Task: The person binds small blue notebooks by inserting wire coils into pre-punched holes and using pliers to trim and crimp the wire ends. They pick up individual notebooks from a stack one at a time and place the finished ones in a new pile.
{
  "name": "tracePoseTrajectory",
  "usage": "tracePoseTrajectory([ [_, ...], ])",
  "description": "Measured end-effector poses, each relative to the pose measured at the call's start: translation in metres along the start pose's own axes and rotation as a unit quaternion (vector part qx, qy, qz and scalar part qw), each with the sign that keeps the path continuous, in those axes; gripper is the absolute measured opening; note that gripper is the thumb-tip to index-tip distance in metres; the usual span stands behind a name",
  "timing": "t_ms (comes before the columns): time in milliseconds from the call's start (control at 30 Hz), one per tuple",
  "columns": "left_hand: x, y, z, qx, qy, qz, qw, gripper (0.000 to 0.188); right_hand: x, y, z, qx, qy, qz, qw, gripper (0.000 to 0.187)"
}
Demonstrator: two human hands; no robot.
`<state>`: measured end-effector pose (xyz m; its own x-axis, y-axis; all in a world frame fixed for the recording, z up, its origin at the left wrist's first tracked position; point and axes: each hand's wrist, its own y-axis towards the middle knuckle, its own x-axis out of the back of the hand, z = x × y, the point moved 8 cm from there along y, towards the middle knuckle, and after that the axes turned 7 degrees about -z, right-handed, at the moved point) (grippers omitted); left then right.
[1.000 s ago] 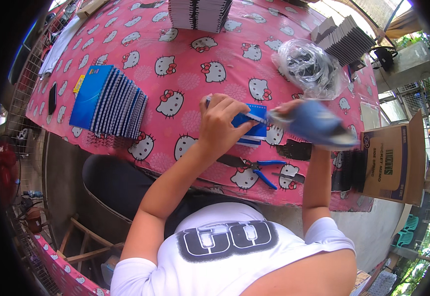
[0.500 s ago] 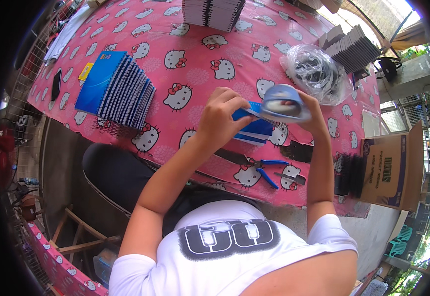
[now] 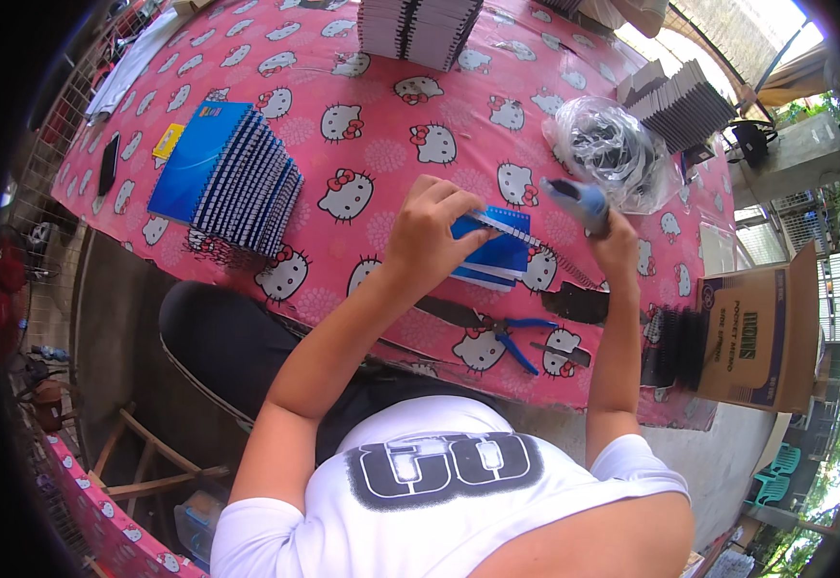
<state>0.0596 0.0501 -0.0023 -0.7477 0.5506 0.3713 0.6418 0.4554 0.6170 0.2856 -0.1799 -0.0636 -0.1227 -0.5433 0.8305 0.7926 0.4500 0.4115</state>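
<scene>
My left hand [image 3: 432,229] pinches the upper left part of a small blue notebook [image 3: 505,254] whose punched edge faces away from me. A thin spiral wire coil [image 3: 566,272] runs along that notebook and sticks out past its right end. Raised to the right, my right hand [image 3: 616,247] is closed round a blue-grey hand tool [image 3: 582,200], blurred by motion, its exact kind unclear. The tool is apart from the notebook. Nearer to me lie blue-handled cutting pliers [image 3: 514,339] and a small flat grey tool [image 3: 564,353].
Spiral-bound blue notebooks [image 3: 210,164] are stacked at left, near a phone [image 3: 109,164]. More stacks stand at the back [image 3: 416,34] and back right [image 3: 685,106]. A clear bag of dark coils [image 3: 613,149] lies right, beyond black coils [image 3: 675,347] and a cardboard box [image 3: 762,332].
My right hand has moved down slightly and turned the blue-grey tool, whose open loop no longer faces me. The coil's free end now shows. My left hand keeps its hold on the notebook.
</scene>
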Motion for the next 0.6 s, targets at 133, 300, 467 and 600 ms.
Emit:
tracePoseTrajectory([
  [133,-0.003,-0.004,-0.005,-0.038,0.024,-0.021,0.999,0.023,-0.001,-0.017,-0.014,0.031,0.036,0.15,0.987,0.041],
  [300,-0.002,-0.007,0.001,-0.035,0.017,-0.018,0.999,0.019,0.077,-0.005,0.157,0.184,0.176,0.037,0.966,0.028],
  [467,-0.002,-0.007,-0.002,-0.013,0.018,-0.014,1.0,0.018,0.034,-0.03,0.191,0.125,0.193,0.092,0.969,0.02],
  [600,-0.001,-0.008,-0.002,-0.012,0.017,-0.014,1.0,0.018,0.03,-0.038,0.193,0.174,0.168,0.058,0.969,0.025],
])
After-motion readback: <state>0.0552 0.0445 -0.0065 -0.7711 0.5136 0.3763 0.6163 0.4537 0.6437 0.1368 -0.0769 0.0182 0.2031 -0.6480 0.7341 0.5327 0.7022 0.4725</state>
